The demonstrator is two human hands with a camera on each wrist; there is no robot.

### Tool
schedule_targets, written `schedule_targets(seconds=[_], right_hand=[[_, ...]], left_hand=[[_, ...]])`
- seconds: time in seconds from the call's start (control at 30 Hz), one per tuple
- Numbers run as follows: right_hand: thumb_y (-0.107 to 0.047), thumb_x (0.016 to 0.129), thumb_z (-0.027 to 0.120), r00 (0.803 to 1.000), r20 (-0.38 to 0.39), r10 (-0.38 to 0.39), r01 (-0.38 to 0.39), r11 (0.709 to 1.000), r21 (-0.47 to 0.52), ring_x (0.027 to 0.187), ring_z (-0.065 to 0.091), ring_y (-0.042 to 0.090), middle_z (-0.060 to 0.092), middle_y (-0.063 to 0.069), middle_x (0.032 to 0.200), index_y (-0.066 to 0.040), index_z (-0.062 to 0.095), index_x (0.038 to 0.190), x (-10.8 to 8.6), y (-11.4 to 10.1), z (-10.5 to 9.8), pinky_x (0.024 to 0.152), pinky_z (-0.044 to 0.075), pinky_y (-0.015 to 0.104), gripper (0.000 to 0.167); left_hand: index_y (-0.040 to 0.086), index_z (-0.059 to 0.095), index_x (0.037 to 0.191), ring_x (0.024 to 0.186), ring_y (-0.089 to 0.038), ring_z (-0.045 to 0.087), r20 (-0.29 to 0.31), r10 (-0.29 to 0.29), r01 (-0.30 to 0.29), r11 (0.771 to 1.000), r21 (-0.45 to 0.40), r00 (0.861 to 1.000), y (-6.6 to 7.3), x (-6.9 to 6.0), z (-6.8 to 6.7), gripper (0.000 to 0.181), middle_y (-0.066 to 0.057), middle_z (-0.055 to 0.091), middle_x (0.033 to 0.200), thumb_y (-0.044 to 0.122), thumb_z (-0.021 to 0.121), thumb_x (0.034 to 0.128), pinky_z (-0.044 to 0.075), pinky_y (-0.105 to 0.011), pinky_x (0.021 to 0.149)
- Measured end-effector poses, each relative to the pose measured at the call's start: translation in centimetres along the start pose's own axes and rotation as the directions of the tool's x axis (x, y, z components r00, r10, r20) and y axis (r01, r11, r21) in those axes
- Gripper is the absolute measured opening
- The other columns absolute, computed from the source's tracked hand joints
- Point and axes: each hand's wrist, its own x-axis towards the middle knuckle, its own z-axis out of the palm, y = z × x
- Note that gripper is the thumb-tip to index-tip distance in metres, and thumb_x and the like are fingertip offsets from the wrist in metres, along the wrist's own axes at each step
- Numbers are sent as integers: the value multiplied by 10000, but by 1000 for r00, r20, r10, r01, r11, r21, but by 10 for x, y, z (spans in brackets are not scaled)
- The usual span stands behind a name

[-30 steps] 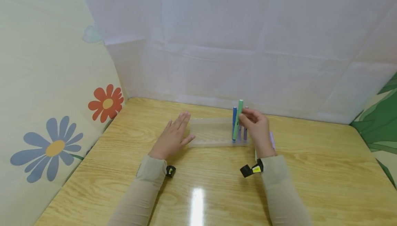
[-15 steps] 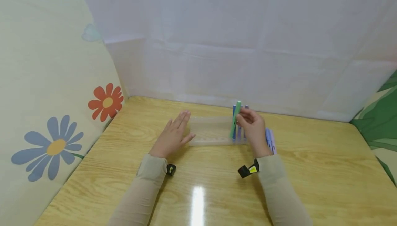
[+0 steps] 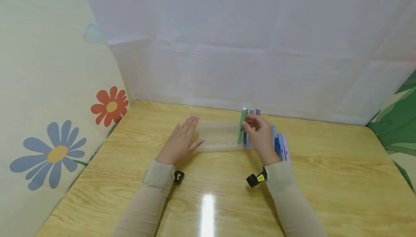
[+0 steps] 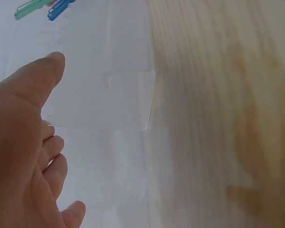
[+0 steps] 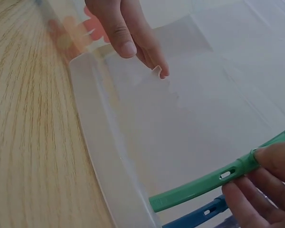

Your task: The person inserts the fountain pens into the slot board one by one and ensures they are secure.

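Note:
In the head view, my right hand (image 3: 261, 136) pinches a green pen (image 3: 242, 125) between thumb and fingers. The pen stands nearly upright over a translucent plastic pen rack (image 3: 224, 148); in the right wrist view its lower end is at the rack's front ledge (image 5: 97, 128). Just right of it, a blue pen (image 3: 245, 138) stands in the rack, followed by two purple pens (image 3: 251, 111), partly hidden by my right hand. At the rack's left end is my left hand (image 3: 179, 141), fingers extended and thumb spread; whether it presses the rack I cannot tell.
Several blue and lilac pens (image 3: 283, 146) lie beside my right wrist, partly covered by it. The wooden table (image 3: 208, 179) meets a pale cloth (image 3: 211, 67) at the back. A flower-printed cloth (image 3: 58, 96) hangs at the left.
My right hand has moved left with the green pen, which has passed from in front of the blue pen to its left side. More of the pens at the right now shows. My left hand stays put.

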Motion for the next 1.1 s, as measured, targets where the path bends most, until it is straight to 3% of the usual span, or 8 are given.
schedule_targets(seconds=[0.43,0.73,1.1], right_hand=[[-139,958,714,1000,-9,-1,0,995,-103,965,662,241,722,115,1080,-43,691,1175,-1,-2,2,789,525,304,239],[-123,962,710,999,18,-26,28,990,-139,972,665,257,720,129,1079,-21,692,1178,-4,2,5,855,574,398,239],[-109,954,719,996,-22,-91,86,981,-174,933,681,289,724,162,1036,18,697,1165,-4,4,7,836,598,435,247]], left_hand=[[-8,117,1611,1547,-334,125,-15,11,-11,1000,0,1000,0,2,0,823,-174,132,1677,435,525,1050,168,-622,1218],[14,98,1619,1553,-312,106,2,4,-5,1000,8,1000,0,2,0,821,-148,110,1685,455,502,1056,160,-610,1225],[1,101,1615,1551,-324,114,-1,10,-10,1000,4,1000,-1,2,-1,824,-163,121,1683,442,514,1054,164,-625,1217]])
